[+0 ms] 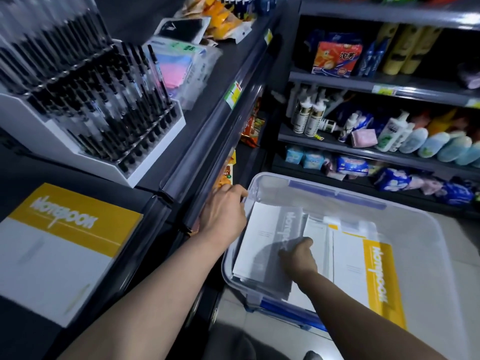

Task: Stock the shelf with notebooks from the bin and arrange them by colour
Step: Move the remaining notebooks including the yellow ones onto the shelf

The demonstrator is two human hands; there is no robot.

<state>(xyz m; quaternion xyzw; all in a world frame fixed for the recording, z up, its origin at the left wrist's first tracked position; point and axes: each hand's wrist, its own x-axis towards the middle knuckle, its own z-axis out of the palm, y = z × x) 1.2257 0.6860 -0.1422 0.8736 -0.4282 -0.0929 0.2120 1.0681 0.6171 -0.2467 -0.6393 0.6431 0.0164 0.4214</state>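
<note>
Grey notebook [267, 237], lettered "NOTEBOOK": lies in the clear bin [337, 194]. My right hand [298, 255] grips it, fingers curled round its edge.
Binned yellow notebook [374, 279], same lettering: lies just beside the grey one.
Shelved yellow notebook [65, 245], "NOTEBOOK": lies flat near the pen display [91, 100].
Left hand [224, 211]: at the bin's rim, fingers bent; I cannot tell whether they hold it.

A yellow notebook [62, 245] lies flat on the shelf [202, 94]; a grey notebook [262, 235] lies in the bin [426, 229].
</note>
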